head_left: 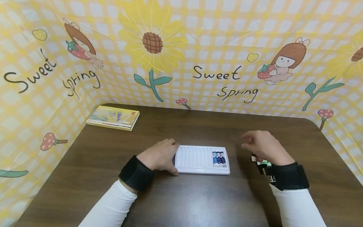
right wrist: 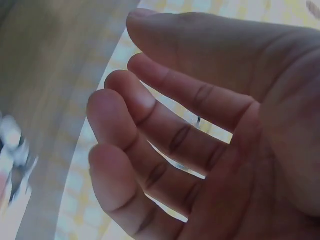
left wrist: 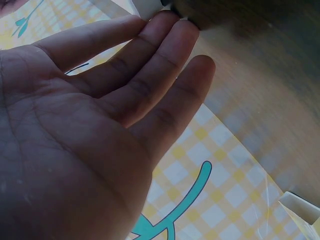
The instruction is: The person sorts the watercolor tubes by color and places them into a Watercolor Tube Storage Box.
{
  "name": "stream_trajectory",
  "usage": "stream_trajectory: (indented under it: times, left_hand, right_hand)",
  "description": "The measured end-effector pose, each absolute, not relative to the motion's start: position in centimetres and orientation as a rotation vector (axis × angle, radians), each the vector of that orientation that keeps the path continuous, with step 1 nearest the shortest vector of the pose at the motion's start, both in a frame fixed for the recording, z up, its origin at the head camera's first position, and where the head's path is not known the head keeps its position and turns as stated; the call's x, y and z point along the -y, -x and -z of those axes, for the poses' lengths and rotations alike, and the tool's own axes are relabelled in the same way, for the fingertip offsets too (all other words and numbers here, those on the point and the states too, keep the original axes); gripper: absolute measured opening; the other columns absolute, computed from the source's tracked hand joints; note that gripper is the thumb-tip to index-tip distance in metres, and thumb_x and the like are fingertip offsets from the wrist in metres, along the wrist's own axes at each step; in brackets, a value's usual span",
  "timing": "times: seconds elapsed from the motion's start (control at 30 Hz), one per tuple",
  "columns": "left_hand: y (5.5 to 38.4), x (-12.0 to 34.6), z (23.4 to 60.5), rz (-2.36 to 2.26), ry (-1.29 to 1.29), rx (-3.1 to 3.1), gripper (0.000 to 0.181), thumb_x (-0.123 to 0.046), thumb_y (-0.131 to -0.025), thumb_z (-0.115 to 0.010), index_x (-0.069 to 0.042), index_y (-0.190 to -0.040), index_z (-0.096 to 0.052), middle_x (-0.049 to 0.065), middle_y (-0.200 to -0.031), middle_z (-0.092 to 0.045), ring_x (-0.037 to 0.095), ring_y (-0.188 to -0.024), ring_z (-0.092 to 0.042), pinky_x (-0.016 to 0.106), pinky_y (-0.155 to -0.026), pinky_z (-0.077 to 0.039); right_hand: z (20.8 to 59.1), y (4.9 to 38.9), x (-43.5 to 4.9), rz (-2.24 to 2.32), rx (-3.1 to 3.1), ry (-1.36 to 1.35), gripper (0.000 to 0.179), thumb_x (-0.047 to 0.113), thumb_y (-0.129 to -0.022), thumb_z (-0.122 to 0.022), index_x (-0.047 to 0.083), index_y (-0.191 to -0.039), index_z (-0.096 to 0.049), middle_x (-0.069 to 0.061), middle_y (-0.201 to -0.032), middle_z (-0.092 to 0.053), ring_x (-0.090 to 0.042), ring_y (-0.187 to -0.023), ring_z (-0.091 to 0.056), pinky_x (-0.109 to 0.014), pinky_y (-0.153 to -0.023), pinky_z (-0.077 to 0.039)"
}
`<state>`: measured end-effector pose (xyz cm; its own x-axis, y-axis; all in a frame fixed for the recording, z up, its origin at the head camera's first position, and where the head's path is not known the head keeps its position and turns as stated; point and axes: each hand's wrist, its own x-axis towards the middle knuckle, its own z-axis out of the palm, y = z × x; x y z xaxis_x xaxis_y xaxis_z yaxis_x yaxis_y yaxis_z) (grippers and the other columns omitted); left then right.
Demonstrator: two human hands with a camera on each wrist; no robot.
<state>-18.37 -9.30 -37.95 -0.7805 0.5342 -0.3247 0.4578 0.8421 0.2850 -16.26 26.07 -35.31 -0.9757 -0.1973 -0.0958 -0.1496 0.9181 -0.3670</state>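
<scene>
A white slotted tray [head_left: 195, 160] lies in the middle of the brown table. Three small blue and purple paint tubes [head_left: 219, 159] sit side by side in its right end. My left hand [head_left: 160, 156] is at the tray's left end, thumb by the near corner and fingertips by the far one; the left wrist view shows its fingers [left wrist: 165, 65] fairly straight. To the right of the tray, my right hand [head_left: 266, 146] is raised with loosely bent fingers [right wrist: 150, 135] and nothing between them. Beneath it lie several small tubes [head_left: 262, 162], partly hidden by hand and wristband.
A yellow box [head_left: 113, 117] with a printed picture lies at the table's back left. Yellow checked cloth [head_left: 215, 41] with flower prints rises behind the table [head_left: 181, 201] and along both sides. Black bands [head_left: 289, 176] wrap both wrists.
</scene>
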Motion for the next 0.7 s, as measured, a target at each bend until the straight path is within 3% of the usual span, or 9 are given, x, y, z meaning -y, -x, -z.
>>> stream_trajectory:
  times: [0.27, 0.5, 0.7]
  left_hand:
    - [18.4, 9.3, 37.8, -0.275, -0.745, -2.625, 0.093, -0.037, -0.076, -0.095, 0.002, -0.149, -0.054, 0.021, -0.151, -0.054, 0.037, -0.138, -0.052, 0.052, -0.117, -0.046]
    - [18.4, 9.4, 37.9, -0.275, -0.751, -2.623, 0.092, -0.037, -0.077, -0.095, 0.002, -0.149, -0.054, 0.021, -0.15, -0.055, 0.036, -0.138, -0.053, 0.052, -0.117, -0.046]
    - [18.4, 9.4, 38.0, -0.279, -0.741, -2.619, 0.092, -0.037, -0.077, -0.095, 0.001, -0.15, -0.054, 0.02, -0.151, -0.055, 0.035, -0.138, -0.052, 0.052, -0.117, -0.046]
  right_hand:
    - [35.8, 16.1, -31.5, 0.534, -2.897, 0.201, 0.039, 0.021, -0.097, -0.071, -0.005, -0.126, -0.07, -0.014, -0.099, -0.074, -0.022, -0.084, -0.066, -0.034, -0.068, -0.051]
    - [36.5, 15.8, -35.4, 0.488, -2.938, 0.001, 0.038, 0.019, -0.098, -0.071, -0.01, -0.124, -0.067, -0.028, -0.105, -0.071, -0.041, -0.094, -0.067, -0.053, -0.076, -0.056]
    - [37.3, 15.9, -36.8, 0.515, -2.927, -0.078, 0.037, 0.017, -0.097, -0.07, -0.01, -0.121, -0.068, -0.027, -0.101, -0.069, -0.038, -0.089, -0.064, -0.05, -0.074, -0.055]
